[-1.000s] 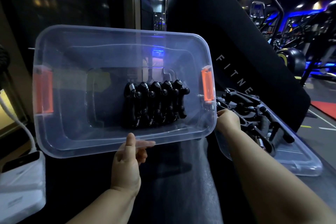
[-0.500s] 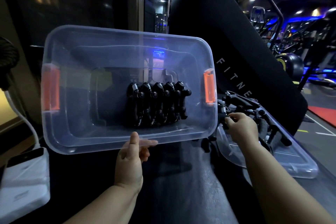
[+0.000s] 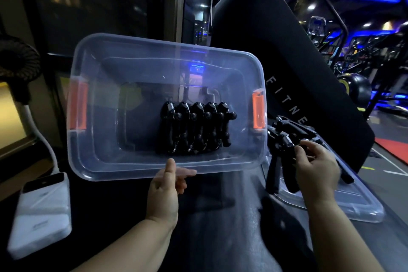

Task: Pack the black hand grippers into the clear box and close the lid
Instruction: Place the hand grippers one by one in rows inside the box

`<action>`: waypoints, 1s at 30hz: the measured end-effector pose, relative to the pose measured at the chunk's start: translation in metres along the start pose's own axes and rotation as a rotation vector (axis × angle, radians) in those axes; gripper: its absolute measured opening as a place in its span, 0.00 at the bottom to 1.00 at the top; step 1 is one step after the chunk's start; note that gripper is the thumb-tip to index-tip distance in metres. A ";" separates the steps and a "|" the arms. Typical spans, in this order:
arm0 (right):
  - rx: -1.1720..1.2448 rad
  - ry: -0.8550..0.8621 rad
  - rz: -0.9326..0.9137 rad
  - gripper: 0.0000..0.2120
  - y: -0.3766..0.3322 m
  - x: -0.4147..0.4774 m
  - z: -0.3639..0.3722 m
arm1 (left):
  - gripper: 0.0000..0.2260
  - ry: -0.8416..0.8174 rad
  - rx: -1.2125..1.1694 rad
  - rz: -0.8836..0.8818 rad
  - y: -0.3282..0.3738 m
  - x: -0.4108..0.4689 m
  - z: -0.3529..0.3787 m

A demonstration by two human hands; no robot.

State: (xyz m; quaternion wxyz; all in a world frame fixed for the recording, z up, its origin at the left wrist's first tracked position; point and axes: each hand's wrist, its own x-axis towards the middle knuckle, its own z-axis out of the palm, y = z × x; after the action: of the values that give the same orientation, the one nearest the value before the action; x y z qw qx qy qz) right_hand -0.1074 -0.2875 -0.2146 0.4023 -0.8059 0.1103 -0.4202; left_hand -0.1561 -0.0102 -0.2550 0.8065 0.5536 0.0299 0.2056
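**Item:** clear plastic storage box (image 3: 92,161) with orange end latches (image 3: 258,110). It is tilted with its open side toward the viewer, above the dark worktop (image 3: 110,216).

**Left hand** (image 3: 165,192): grips the near rim, thumb on top and fingers curled beneath.

**Contents:** a row of five black spring hand grippers (image 3: 194,128), side by side on the box floor, right of centre.

**Right hand** (image 3: 315,170): fingers curled round one further black hand gripper (image 3: 277,161), handles hanging down, just right of the box.

**Remaining stock:** heap of black grippers (image 3: 293,128) on the clear flat lid (image 3: 353,203), which lies on the worktop; count unclear.

**Change:** a second ago the right hand was at the box's right edge. It then reached to the heap and now has one piece lifted. The row in the box is unaltered.

**Status (judged):** a sixth piece is ready to go in, packing is unfinished and the lid is not yet fitted
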 end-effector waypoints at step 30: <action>-0.155 -0.290 0.026 0.12 -0.033 -0.057 -0.016 | 0.24 0.014 0.003 -0.014 -0.004 0.002 -0.002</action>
State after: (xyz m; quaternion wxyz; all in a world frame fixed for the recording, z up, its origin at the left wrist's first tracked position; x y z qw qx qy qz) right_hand -0.1602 -0.2453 -0.2189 0.3562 -0.8851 0.0936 -0.2844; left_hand -0.1537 -0.0088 -0.2587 0.8067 0.5534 0.0396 0.2037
